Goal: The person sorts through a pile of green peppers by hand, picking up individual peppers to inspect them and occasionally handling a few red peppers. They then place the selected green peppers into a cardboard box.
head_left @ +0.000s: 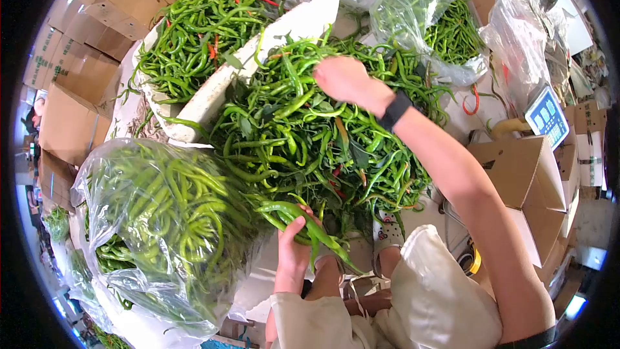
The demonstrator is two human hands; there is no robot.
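A large heap of green chili peppers, mixed with leaves and a few red ones, lies in front of me. My left hand is closed around several long green peppers at the heap's near edge, beside a clear plastic bag of peppers. Over the upper part of the heap is my right hand, a black band on its wrist. Its fingers are curled down against the peppers, and their tips are hidden, so what they hold cannot be made out.
A white foam box full of peppers stands at the upper left. Another clear bag of peppers is at the upper right. Cardboard boxes flank both sides, and a scale display stands at the right.
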